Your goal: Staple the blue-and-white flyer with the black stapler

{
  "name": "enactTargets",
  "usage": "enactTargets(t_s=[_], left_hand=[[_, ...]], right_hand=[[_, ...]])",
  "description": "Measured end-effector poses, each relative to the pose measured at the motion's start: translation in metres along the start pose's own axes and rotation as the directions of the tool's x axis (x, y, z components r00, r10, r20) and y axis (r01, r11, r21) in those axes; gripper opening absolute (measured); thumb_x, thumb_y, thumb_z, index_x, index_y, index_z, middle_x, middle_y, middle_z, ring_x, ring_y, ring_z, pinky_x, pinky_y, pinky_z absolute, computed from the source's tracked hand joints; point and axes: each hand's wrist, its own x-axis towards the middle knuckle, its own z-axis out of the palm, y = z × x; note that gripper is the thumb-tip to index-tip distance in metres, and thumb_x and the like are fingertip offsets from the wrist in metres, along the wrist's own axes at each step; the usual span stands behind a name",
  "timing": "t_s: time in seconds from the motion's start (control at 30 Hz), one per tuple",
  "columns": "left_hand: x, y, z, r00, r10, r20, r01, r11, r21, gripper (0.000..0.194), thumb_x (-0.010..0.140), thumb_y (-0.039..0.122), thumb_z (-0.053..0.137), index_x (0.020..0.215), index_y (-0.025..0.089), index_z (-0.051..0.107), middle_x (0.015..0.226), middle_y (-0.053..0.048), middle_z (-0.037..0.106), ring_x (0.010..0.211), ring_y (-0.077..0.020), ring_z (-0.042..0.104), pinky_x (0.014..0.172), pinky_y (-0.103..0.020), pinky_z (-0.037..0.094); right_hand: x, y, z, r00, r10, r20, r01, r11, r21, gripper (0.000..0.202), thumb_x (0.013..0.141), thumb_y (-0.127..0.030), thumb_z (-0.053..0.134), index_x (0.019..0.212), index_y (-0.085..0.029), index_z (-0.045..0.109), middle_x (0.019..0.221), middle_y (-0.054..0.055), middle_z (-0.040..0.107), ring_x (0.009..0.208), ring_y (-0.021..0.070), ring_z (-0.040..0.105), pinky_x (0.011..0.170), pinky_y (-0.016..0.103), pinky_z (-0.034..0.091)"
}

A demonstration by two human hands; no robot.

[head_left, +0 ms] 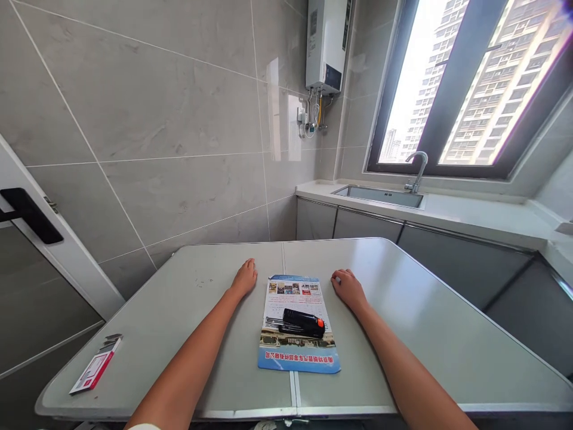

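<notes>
My left hand (245,278) rests on the table, loosely closed, just left of a printed board (298,360). On the board's other side lies my right hand (348,288), its fingers curled in. Nothing shows in either hand, and neither touches the board. The board has rounded corners, small pictures and a blue band with upside-down lettering. On it lies what looks like a black stapler (305,323) with an orange end on the right. Thin metal rails stick out from its left side.
A flat red-and-white box (96,365) with dark strips at its far end lies at the table's left. The pale folding table (358,370) has a centre seam. Beyond it are a sink (380,194), a counter, a window and a wall-mounted heater (326,45). A door (45,227) stands left.
</notes>
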Motion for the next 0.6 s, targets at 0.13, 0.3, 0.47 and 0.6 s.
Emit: enactTargets(t_s=[0.13, 0.3, 0.47, 0.6], left_hand=[[0.000, -0.002, 0.012, 0.997, 0.024, 0.074, -0.032, 0.994, 0.101, 0.041, 0.098, 0.011, 0.043, 0.135, 0.014, 0.060, 0.153, -0.017, 0.055, 0.145, -0.0283, 0.046, 0.121, -0.043, 0.033], [-0.031, -0.003, 0.006, 0.998, 0.005, 0.056, -0.016, 0.979, 0.204, 0.045, 0.092, -0.005, 0.037, 0.118, 0.017, 0.067, 0.130, -0.015, 0.064, 0.125, -0.0264, 0.055, 0.104, -0.037, 0.043], [-0.071, -0.007, -0.008, 1.000, -0.018, -0.001, 0.017, 0.977, 0.213, 0.039, 0.087, -0.008, 0.037, 0.093, 0.017, 0.066, 0.102, -0.011, 0.064, 0.101, -0.0259, 0.057, 0.085, -0.033, 0.045], [-0.090, -0.007, -0.009, 0.998, 0.052, -0.038, -0.048, 0.992, 0.115, 0.038, 0.092, -0.003, 0.036, 0.102, 0.019, 0.065, 0.104, -0.010, 0.064, 0.101, -0.0249, 0.058, 0.088, -0.035, 0.047]], right_hand=[[-0.001, 0.003, 0.002, 0.999, -0.054, -0.008, 0.054, 0.999, 0.006, 0.022, 0.096, -0.019, 0.052, 0.098, -0.021, 0.075, 0.110, 0.011, 0.073, 0.106, 0.0273, 0.059, 0.094, 0.037, 0.046], [0.002, 0.012, 0.008, 0.998, -0.052, -0.039, 0.055, 0.997, 0.058, 0.027, 0.092, -0.019, 0.053, 0.106, -0.022, 0.075, 0.114, 0.010, 0.072, 0.110, 0.0275, 0.061, 0.096, 0.038, 0.047], [0.005, 0.021, 0.013, 0.994, -0.019, -0.107, 0.034, 0.990, 0.139, 0.028, 0.088, -0.023, 0.053, 0.104, -0.021, 0.075, 0.107, 0.009, 0.069, 0.099, 0.0245, 0.065, 0.089, 0.036, 0.052], [0.006, 0.024, 0.014, 0.977, 0.008, -0.211, 0.030, 0.984, 0.173, 0.027, 0.088, -0.029, 0.053, 0.101, -0.021, 0.075, 0.106, 0.010, 0.063, 0.105, 0.0281, 0.062, 0.094, 0.041, 0.051]])
